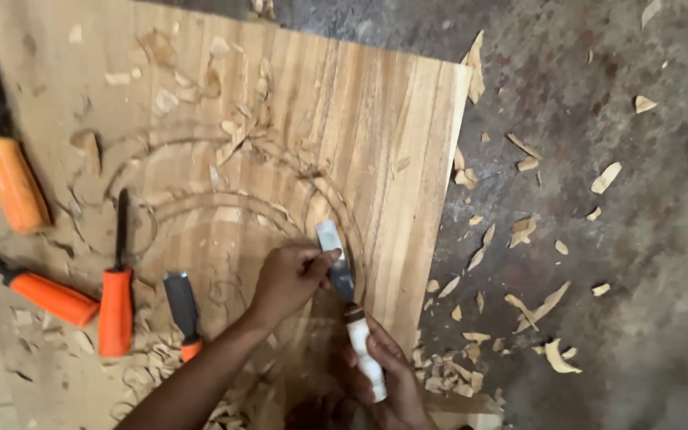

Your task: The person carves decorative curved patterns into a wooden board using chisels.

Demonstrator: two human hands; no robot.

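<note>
A wide wooden board (pixel 392 127) lies on the floor with curved grooves carved into it. My right hand (pixel 388 378) grips the pale handle of a flat chisel (pixel 342 287) near the bottom edge. My left hand (pixel 290 275) pinches the chisel's metal blade, whose tip rests on the carved arc (pixel 336 203). The chisel points away from me, slightly to the left.
Several orange-handled chisels (pixel 115 306) lie on the board to the left, one larger (pixel 11 179) near the left edge. Wood chips (pixel 547 306) litter the grey concrete floor (pixel 639 239) to the right and pile near my hands.
</note>
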